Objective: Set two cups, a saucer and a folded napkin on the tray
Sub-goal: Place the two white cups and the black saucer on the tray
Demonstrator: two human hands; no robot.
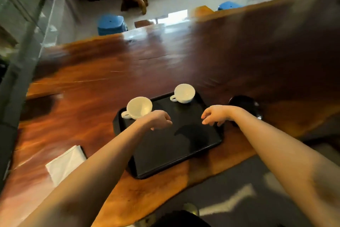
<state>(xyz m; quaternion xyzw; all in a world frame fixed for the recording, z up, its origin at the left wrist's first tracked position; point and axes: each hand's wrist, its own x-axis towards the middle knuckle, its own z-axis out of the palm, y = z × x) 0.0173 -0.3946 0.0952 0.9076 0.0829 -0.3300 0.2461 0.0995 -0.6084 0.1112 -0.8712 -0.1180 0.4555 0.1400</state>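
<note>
A black tray (184,153) lies on the wooden table in front of me. Two white cups stand on its far side: one cup (138,108) at the far left corner, the other cup (184,93) at the far right corner, both handles to the left. A black saucer (242,103) rests on the table just right of the tray, partly hidden by my right forearm. A folded white napkin (64,164) lies on the table left of the tray. My left hand (160,119) and my right hand (215,114) hover over the tray's middle, fingers loosely curled downward, holding nothing.
The long polished wooden table (92,88) stretches away and to the right. Its near edge runs diagonally below the tray. Two blue stools (111,24) stand on the floor beyond the far edge. A glass partition rises at the left.
</note>
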